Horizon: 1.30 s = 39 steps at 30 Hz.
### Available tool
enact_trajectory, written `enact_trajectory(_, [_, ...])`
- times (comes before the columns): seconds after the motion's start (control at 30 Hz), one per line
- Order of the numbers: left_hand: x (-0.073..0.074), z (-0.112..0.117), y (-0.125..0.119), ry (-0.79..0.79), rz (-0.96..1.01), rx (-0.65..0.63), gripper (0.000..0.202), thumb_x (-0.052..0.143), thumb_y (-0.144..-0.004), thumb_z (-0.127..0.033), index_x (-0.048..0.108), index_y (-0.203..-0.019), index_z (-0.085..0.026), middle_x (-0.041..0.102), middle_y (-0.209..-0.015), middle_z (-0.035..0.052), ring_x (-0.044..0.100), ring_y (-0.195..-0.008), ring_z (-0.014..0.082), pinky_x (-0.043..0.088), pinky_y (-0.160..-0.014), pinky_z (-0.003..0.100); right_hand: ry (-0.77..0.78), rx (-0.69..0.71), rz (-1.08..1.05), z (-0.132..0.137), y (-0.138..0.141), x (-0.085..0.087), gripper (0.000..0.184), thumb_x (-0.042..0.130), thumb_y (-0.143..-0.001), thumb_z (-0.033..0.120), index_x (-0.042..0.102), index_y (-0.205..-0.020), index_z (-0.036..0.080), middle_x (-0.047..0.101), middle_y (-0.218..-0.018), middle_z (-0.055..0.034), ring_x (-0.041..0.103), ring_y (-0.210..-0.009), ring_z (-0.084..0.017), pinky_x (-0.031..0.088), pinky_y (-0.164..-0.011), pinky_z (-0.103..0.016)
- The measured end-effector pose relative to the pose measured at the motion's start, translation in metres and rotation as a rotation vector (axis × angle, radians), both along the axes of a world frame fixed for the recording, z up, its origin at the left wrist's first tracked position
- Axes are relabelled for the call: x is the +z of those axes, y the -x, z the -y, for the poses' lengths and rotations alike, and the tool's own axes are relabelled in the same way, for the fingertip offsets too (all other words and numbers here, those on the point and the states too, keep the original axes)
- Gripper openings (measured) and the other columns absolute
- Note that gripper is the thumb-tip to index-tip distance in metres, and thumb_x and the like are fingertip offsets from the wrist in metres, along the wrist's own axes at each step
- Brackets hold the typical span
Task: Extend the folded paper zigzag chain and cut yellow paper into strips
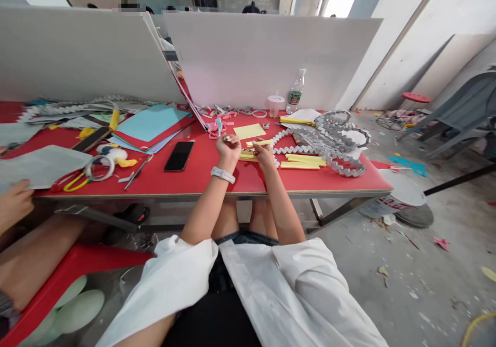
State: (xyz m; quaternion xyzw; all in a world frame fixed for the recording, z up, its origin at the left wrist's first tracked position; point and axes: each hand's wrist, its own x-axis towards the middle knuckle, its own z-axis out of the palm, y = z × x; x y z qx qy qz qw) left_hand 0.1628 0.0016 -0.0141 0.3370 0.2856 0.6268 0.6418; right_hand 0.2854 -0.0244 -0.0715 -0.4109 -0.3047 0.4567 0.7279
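My right hand [264, 155] is closed on a narrow folded yellow paper strip [266, 142] just above the red table. Beside it on the left, my left hand [229, 150] is curled with the fingers bent in, and what they hold, if anything, is hidden. Under and between my hands lie more yellow strips [248, 157]. A flat yellow paper sheet [249, 131] rests just beyond them. To the right, folded yellow strips [302, 164] lie near a long zigzag chain of folded grey paper [325, 143].
A black phone [179, 156] and coloured paper sheets [151, 122] lie left on the red table [201, 179]. A bottle [296, 93] and a lidded cup [275, 105] stand before the white board [267, 58]. At far left, another person's hand [15, 202] holds grey paper.
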Motion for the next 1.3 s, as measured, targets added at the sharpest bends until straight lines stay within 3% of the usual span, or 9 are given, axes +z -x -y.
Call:
enact_trajectory(0.13, [0.017,-0.004,0.016,-0.021,0.077,0.020,0.037,0.038,-0.089,-0.016,0.020,-0.058,-0.021,0.024,-0.050,-0.0032,0.031,-0.046,0.0090,0.038,-0.047,0.020,-0.009,0.012,0.009,-0.002,-0.001,-0.003,0.046,0.078,-0.061,0.037,0.059,-0.100,0.021,0.047,-0.058,0.0100,0.041,-0.049,-0.006,0.035,-0.049,-0.019])
enact_trajectory(0.4, [0.016,-0.004,0.024,-0.014,0.128,0.042,0.034,0.039,-0.087,-0.014,0.026,-0.058,-0.022,0.021,-0.052,-0.0031,0.033,-0.048,0.0106,0.041,-0.047,0.020,-0.024,0.021,0.015,-0.003,-0.001,-0.004,0.045,0.078,-0.062,0.037,0.058,-0.100,0.022,0.049,-0.062,0.0084,0.043,-0.053,-0.007,0.037,-0.049,-0.019])
enact_trajectory(0.77, [0.031,-0.001,0.040,-0.085,0.160,0.056,0.038,0.037,-0.089,-0.009,0.023,-0.056,-0.021,0.023,-0.054,-0.0031,0.034,-0.049,0.0093,0.042,-0.054,0.020,-0.017,0.044,0.030,0.000,-0.001,-0.002,0.041,0.076,-0.065,0.034,0.058,-0.100,0.022,0.050,-0.064,0.0073,0.041,-0.052,-0.007,0.038,-0.050,-0.020])
enact_trajectory(0.87, [0.035,0.001,0.040,-0.095,0.160,0.048,0.040,0.037,-0.092,-0.013,0.024,-0.055,-0.021,0.024,-0.052,-0.0039,0.032,-0.045,0.0081,0.039,-0.049,0.018,-0.020,0.029,0.047,0.001,-0.001,-0.001,0.041,0.075,-0.067,0.034,0.057,-0.102,0.022,0.046,-0.061,0.0083,0.040,-0.052,-0.007,0.036,-0.050,-0.020])
enact_trajectory(0.93, [0.034,0.002,0.045,-0.160,0.050,0.056,0.043,0.041,-0.093,-0.022,0.028,-0.052,-0.020,0.029,-0.049,-0.0038,0.034,-0.042,0.0080,0.037,-0.045,0.020,-0.024,0.025,0.059,0.002,0.000,-0.001,0.041,0.074,-0.068,0.035,0.056,-0.103,0.021,0.046,-0.061,0.0084,0.039,-0.051,-0.007,0.036,-0.050,-0.020])
enact_trajectory(1.0, [0.029,0.003,0.058,-0.292,-0.200,0.090,0.046,0.049,-0.092,-0.030,0.035,-0.049,-0.019,0.037,-0.048,-0.0027,0.038,-0.042,0.0083,0.036,-0.045,0.021,-0.033,0.033,0.069,0.003,0.001,-0.001,0.042,0.074,-0.069,0.035,0.056,-0.104,0.020,0.046,-0.061,0.0084,0.040,-0.051,-0.006,0.036,-0.049,-0.019])
enact_trajectory(1.07, [0.019,0.004,0.073,-0.393,-0.429,0.127,0.045,0.062,-0.085,-0.027,0.042,-0.046,-0.018,0.045,-0.047,-0.0018,0.043,-0.045,0.0077,0.037,-0.049,0.019,-0.049,0.049,0.082,0.004,0.002,0.000,0.043,0.075,-0.069,0.034,0.057,-0.105,0.019,0.047,-0.061,0.0079,0.043,-0.052,-0.007,0.036,-0.049,-0.019])
enact_trajectory(1.17, [-0.005,0.003,0.085,-0.380,-0.497,0.167,0.044,0.068,-0.080,-0.020,0.046,-0.042,-0.016,0.047,-0.044,-0.0016,0.044,-0.045,0.0065,0.036,-0.051,0.018,-0.073,0.066,0.101,0.005,0.004,0.001,0.043,0.076,-0.068,0.033,0.058,-0.105,0.020,0.051,-0.065,0.0062,0.050,-0.058,-0.008,0.039,-0.051,-0.020])
enact_trajectory(1.3, [-0.036,0.000,0.061,-0.321,-0.484,0.234,0.051,0.057,-0.088,-0.029,0.041,-0.041,-0.018,0.040,-0.038,-0.0030,0.039,-0.037,0.0069,0.031,-0.044,0.020,-0.065,0.064,0.117,0.005,0.005,0.001,0.042,0.076,-0.068,0.034,0.056,-0.103,0.020,0.052,-0.065,0.0063,0.051,-0.058,-0.009,0.039,-0.051,-0.020])
